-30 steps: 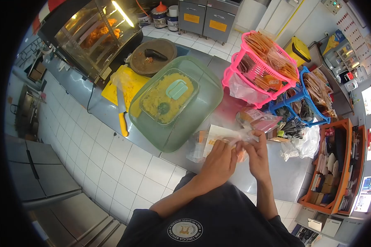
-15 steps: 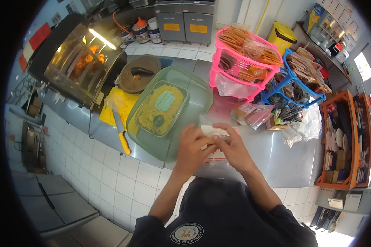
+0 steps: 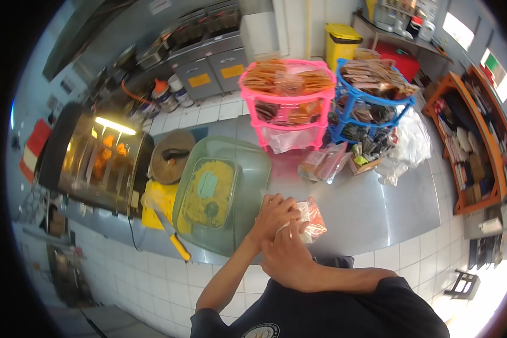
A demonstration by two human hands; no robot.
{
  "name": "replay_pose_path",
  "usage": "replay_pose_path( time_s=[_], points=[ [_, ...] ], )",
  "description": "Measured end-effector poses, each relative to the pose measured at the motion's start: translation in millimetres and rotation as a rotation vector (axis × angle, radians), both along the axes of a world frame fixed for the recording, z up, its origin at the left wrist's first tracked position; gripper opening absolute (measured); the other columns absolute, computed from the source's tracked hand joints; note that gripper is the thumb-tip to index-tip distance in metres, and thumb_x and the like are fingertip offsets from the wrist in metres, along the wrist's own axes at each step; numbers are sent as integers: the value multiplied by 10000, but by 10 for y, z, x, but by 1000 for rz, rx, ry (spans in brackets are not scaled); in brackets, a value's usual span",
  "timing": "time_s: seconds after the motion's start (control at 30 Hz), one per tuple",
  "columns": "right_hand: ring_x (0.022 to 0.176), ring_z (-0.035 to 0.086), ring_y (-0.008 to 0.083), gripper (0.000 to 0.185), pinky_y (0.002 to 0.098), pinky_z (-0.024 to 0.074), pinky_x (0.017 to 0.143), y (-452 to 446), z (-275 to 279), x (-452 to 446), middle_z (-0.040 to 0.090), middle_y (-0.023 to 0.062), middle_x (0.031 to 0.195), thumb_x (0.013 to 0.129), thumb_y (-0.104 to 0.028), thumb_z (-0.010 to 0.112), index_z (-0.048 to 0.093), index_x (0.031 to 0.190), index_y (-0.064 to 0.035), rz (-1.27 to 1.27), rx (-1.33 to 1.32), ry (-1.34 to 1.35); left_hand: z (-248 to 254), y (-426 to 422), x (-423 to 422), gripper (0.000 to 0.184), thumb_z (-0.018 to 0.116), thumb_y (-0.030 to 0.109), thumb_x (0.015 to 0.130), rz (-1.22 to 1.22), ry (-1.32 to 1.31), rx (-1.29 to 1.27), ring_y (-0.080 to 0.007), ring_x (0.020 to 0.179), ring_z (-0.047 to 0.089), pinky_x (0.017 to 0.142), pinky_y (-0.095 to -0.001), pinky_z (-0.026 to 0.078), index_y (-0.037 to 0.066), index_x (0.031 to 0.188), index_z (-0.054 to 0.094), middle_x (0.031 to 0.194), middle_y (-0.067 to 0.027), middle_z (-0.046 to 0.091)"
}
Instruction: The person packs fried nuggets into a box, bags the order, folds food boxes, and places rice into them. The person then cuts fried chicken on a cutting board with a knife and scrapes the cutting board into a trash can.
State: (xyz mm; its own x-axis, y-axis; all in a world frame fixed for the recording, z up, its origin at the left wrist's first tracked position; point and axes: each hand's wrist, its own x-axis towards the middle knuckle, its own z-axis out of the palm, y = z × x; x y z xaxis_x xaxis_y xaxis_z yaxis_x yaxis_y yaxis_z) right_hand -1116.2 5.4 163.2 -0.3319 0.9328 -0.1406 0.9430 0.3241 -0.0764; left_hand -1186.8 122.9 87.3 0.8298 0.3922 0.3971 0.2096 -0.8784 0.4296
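my left hand [image 3: 276, 215] and my right hand [image 3: 288, 256] are pressed together, fingers bent in at the left side of a shiny, clear-plastic packet with white and orange-red in it [image 3: 316, 217]; i cannot tell which fingertips pinch it. the packet is over the near part of the grey steel table [image 3: 377, 211], right of a pale green, rounded plastic tub [image 3: 254, 174]. a yellow-handled knife [image 3: 180, 248] lies left of the tub.
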Motion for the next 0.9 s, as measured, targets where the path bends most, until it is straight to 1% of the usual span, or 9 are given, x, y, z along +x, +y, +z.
replay_pose_path(
  time_s=[0.2,0.3,0.4,0.47,0.53,0.6,0.7,0.8,0.9],
  points=[
    [1228,485,519,477,676,226,1122,-198,-59,52,591,395,1127,887,-447,632,625,992,18,-70,83,54,-92,-7,92,176,712,215,820,-16,41,90,-215,768,476,794,-393,352,113,707,623,723,9,538],
    [1274,470,491,458,617,280,1134,-299,25,307,565,378,1231,906,-415,648,621,1058,16,-73,14,348,-32,55,75,169,702,147,799,-76,87,-19,-231,723,475,761,-393,342,99,688,585,687,-16,528],
    [1272,519,407,364,501,381,1110,-447,-66,745,582,285,1289,924,-290,675,613,1134,0,-96,81,973,-25,108,80,210,691,84,781,-93,67,-134,-252,683,463,742,-387,335,87,661,518,673,-48,508],
    [1194,602,317,292,407,467,1037,-541,-14,1218,617,193,1274,932,-142,651,606,1198,-32,-282,-9,1304,69,171,71,250,682,46,782,-91,36,-250,-266,642,439,730,-377,334,79,651,472,653,-65,478],
    [1088,656,305,272,427,522,920,-698,-557,1643,636,178,1222,917,-114,648,588,1162,-14,-647,-51,1427,145,172,45,275,669,30,814,-6,18,-257,-282,597,408,693,-371,334,74,648,453,618,-70,436],
    [1094,662,308,385,426,529,909,-873,-1431,1846,656,167,1185,902,-123,646,549,1266,-42,-828,-58,1110,368,169,43,298,659,0,844,56,-25,-206,-268,547,397,633,-367,336,62,649,442,609,-73,433],
    [1183,626,341,635,434,521,954,-938,-2121,1715,606,196,1306,861,-130,714,437,1431,-88,-788,-338,1248,1161,107,157,324,645,0,904,185,-127,-124,-201,501,422,535,-351,349,46,646,454,595,-59,475],
    [1342,499,386,946,463,455,1071,-508,-1743,1426,419,216,1506,801,-75,783,229,1567,-115,-680,-155,1661,2041,-125,120,319,657,90,948,664,-149,-376,-72,564,461,484,-285,354,55,667,509,616,-10,545],
    [1451,345,418,1075,503,373,1141,-34,-999,1444,215,213,1623,779,-67,819,130,1601,-138,-387,683,1166,2739,-244,232,206,708,221,931,874,-466,-383,-25,722,536,583,-237,428,107,809,587,808,52,573]
  ],
)
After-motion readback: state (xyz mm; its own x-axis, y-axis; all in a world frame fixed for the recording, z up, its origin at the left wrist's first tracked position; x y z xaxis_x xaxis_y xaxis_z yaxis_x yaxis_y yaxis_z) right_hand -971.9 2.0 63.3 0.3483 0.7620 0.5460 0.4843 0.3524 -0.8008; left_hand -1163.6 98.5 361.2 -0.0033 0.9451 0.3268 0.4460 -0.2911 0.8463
